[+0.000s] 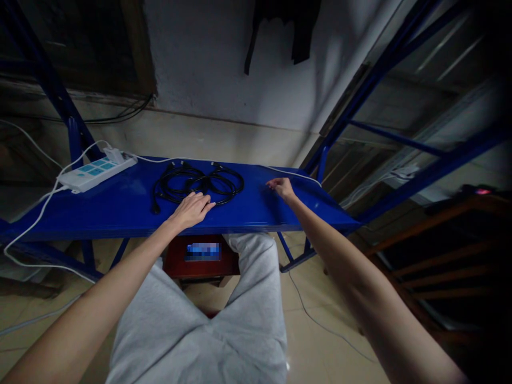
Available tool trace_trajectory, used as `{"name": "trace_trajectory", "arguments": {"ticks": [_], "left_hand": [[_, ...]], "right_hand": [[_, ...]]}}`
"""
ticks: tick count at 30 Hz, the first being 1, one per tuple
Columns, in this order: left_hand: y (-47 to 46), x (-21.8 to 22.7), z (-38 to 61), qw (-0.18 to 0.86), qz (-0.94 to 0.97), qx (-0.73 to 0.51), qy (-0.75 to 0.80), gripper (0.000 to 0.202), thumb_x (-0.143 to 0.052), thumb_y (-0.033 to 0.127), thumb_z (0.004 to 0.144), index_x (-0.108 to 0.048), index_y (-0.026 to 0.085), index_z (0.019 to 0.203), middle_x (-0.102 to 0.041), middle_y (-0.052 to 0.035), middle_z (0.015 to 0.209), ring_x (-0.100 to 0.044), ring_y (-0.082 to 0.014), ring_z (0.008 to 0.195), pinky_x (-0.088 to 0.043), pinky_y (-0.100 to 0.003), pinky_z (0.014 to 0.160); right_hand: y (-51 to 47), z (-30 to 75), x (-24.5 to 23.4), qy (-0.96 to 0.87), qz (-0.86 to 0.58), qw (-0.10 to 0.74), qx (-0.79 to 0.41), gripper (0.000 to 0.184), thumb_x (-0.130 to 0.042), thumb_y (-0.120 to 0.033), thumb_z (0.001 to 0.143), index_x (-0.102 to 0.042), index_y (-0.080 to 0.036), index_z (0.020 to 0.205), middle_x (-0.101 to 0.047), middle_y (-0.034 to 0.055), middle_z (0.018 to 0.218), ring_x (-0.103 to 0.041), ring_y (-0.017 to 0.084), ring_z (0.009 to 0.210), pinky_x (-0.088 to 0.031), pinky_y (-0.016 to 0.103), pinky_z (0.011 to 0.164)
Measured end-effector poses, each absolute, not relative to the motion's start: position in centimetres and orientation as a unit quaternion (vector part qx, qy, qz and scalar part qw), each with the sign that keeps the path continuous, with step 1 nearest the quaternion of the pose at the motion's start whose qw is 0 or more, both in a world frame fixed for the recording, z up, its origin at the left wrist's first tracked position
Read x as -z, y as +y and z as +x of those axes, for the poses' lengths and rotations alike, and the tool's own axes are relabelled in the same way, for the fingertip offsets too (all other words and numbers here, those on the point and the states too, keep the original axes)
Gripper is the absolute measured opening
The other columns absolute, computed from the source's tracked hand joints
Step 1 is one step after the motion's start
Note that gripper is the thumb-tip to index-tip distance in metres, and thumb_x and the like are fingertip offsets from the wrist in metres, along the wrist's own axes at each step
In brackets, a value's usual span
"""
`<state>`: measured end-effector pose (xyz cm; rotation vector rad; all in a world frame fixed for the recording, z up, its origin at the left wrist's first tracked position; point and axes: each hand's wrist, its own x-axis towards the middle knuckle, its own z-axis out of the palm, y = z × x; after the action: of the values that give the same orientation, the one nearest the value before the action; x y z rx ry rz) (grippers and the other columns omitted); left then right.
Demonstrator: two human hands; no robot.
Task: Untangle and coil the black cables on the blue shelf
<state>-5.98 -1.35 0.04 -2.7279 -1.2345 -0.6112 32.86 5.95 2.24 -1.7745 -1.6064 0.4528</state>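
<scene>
Blue desk carries black cables in a loose, ungathered tangle; left hand rests open on them, right hand beside them, half-curled, empty.

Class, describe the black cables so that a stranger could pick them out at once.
Find the long blue shelf across the view. Near its centre, at the fingertips of the left hand, lie the black cables in loose overlapping loops. The power strip and thin leads beside them are white.

Dim room, dark vignetted corners, wide-angle edge bending, soft glare on blue shelf.
</scene>
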Motion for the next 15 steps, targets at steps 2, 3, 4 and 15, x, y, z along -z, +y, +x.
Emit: {"name": "trace_trajectory", "arguments": {"ticks": [2, 3, 4, 15], "left_hand": [[-1.3, 0.0, -6.0, 0.043, -0.892, 0.202, -0.402, 0.041, -0.030, 0.046, 0.105, -0.058, 0.020, 0.091, -0.064, -0.0078, 0.086, -0.060, -0.0230, 0.085, -0.041, -0.037, 0.084], [-1.3, 0.0, -6.0, 0.042, -0.892, 0.203, -0.402, 0.041, -0.030, 0.046, 0.105, -0.058, 0.020, 0.091, -0.064, -0.0078, 0.086, -0.060, -0.0229, 0.086, -0.041, -0.037, 0.084], [-1.4, -0.1, -6.0, 0.042, -0.891, 0.205, -0.402, 0.040, -0.031, 0.046, 0.105, -0.058, 0.020, 0.090, -0.064, -0.0078, 0.086, -0.060, -0.0228, 0.086, -0.041, -0.037, 0.084], [-1.5, -0.1, -5.8, 0.048, -0.891, 0.216, -0.397, 0.040, -0.034, 0.047, 0.104, -0.060, 0.020, 0.090, -0.065, -0.0076, 0.085, -0.061, -0.0230, 0.084, -0.043, -0.038, 0.084]], "right_hand": [[5.9, 33.0, -2.8, -0.595, -0.665, 0.389, -0.228, 0.020, -0.060, -0.031, 0.079, -0.068, -0.012, 0.081, -0.065, 0.0070, 0.068, -0.052, 0.014, 0.061, -0.042, 0.024, 0.057], [5.9, 33.1, -3.2, -0.582, -0.660, 0.407, -0.248, 0.019, -0.063, -0.032, 0.078, -0.066, -0.013, 0.079, -0.063, 0.0059, 0.066, -0.050, 0.013, 0.060, -0.041, 0.024, 0.055], [5.9, 33.2, -3.7, -0.572, -0.655, 0.421, -0.259, 0.019, -0.065, -0.033, 0.078, -0.065, -0.014, 0.076, -0.061, 0.0049, 0.065, -0.049, 0.013, 0.059, -0.040, 0.024, 0.055], [7.1, 30.3, -12.2, -0.534, -0.596, 0.504, -0.326, 0.011, -0.056, -0.021, 0.088, -0.049, -0.020, 0.081, -0.046, -0.0007, 0.064, -0.049, 0.012, 0.058, -0.037, 0.022, 0.053]]}}
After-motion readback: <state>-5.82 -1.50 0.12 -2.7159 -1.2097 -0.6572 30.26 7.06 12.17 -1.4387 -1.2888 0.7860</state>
